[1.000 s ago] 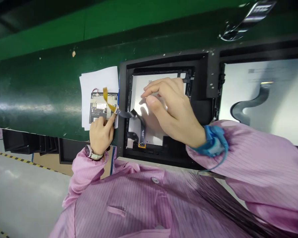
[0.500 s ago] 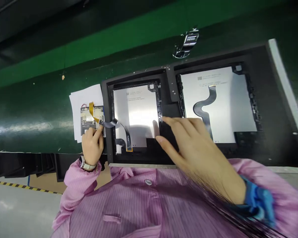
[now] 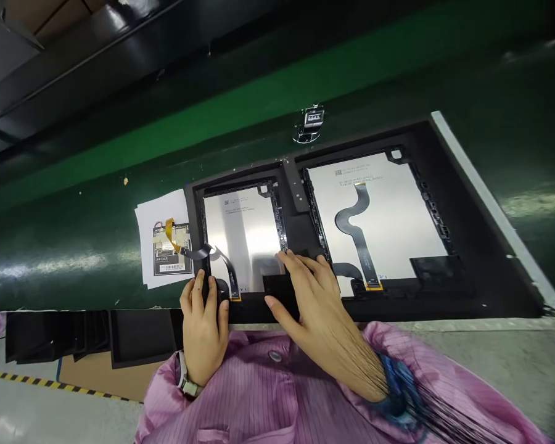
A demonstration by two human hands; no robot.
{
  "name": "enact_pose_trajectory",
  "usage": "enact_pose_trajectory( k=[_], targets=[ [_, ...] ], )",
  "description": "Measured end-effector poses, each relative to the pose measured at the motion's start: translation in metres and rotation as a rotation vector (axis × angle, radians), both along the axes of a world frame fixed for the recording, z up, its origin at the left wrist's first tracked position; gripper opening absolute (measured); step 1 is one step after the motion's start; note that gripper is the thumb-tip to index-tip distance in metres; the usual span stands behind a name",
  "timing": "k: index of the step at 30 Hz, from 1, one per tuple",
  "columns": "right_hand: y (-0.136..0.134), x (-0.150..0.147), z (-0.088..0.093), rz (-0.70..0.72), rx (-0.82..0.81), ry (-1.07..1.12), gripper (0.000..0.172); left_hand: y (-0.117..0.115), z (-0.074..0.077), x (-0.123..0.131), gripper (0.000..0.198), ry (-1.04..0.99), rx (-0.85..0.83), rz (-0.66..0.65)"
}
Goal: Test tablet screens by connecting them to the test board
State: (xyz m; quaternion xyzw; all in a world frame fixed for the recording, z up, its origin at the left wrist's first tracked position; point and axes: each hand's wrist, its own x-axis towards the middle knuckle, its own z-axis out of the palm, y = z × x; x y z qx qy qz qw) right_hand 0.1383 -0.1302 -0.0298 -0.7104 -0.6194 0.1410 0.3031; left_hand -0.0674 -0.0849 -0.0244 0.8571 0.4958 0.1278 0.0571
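Observation:
A tablet screen panel (image 3: 240,228) with a silver back lies in the left recess of a black tray (image 3: 296,222). My left hand (image 3: 204,327) rests at the panel's lower left corner, fingers spread. Over its lower right side lies my right hand (image 3: 312,302), fingers stretched and thumb apart, holding nothing. A black ribbon cable (image 3: 226,262) runs from the panel's lower edge to a circuit board (image 3: 172,250) with a tan flex strip (image 3: 169,233), left of the tray. In the right recess sits a second screen panel (image 3: 388,216) with its own curved ribbon cable (image 3: 351,225).
White paper sheets (image 3: 148,246) lie under the circuit board on the green bench (image 3: 74,246). Behind the tray stands a chrome tally counter (image 3: 311,124). A pale strip (image 3: 494,209) edges the tray's right side. Black trays (image 3: 141,336) are stacked below the bench at left.
My left hand has left the circuit board and moved right to the panel's corner. My right hand has come down onto the panel's right side. The camera view has shifted.

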Motion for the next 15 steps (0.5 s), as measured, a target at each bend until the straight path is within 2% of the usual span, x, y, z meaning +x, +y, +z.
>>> enact_pose_trajectory(
  k=[4, 7, 9, 11, 13, 15],
  targets=[
    [-0.003, 0.007, 0.008, 0.005, -0.033, 0.229, 0.055, 0.007, 0.006, -0.005, 0.041, -0.011, -0.038, 0.033],
    [-0.007, 0.010, 0.024, -0.006, -0.008, 0.443, 0.052, 0.015, 0.018, -0.016, 0.036, -0.072, -0.130, 0.044],
    [-0.008, 0.009, 0.038, 0.054, 0.025, 0.569, 0.056, 0.022, 0.030, -0.022, 0.029, -0.180, -0.192, 0.072],
    [-0.004, 0.004, 0.052, 0.162, 0.050, 0.652, 0.059, 0.029, 0.044, -0.022, 0.025, -0.394, -0.165, 0.151],
    [0.006, -0.007, 0.063, 0.283, 0.098, 0.714, 0.059, 0.038, 0.060, -0.013, 0.022, -0.734, -0.093, 0.212],
    [0.022, -0.022, 0.069, 0.411, 0.180, 0.779, 0.059, 0.048, 0.074, 0.000, 0.024, -1.062, -0.154, 0.204]
  ],
)
